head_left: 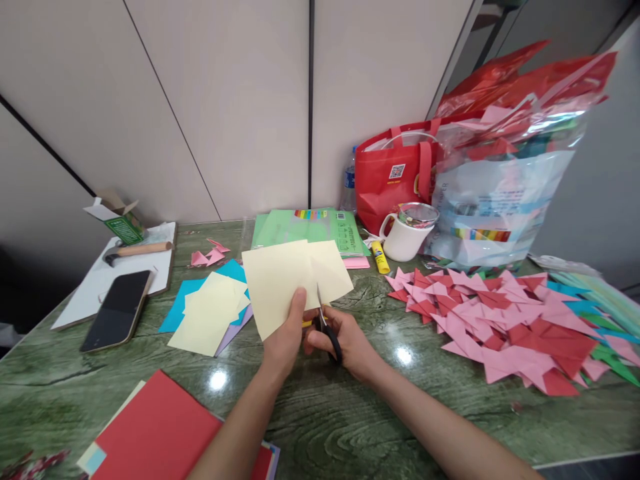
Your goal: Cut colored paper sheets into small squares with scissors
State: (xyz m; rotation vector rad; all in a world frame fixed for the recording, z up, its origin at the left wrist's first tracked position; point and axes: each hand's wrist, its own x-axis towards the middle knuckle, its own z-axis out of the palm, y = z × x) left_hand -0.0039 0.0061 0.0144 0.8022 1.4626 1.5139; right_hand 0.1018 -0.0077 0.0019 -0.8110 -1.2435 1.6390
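Observation:
My left hand (285,340) pinches a sheet of pale yellow paper (277,280), thumb on top, holding it above the table. A pair of scissors (330,339) with black handles is in my right hand (350,343), its fingers closed round the loops. The blades point up and away, over the paper, by a slit that runs between its left part and the right part (330,267). Whether the two parts are still joined I cannot tell. To the left lie cut pale yellow squares (207,317) on blue (175,310) and lilac paper.
Folded pink and red paper pieces (500,313) heap at the right, before a plastic bag (500,200) and a red bag (385,173). A white mug (405,237) and glue stick (380,259) stand behind. Left are a phone (117,310), a hammer (140,250) and red paper (160,433).

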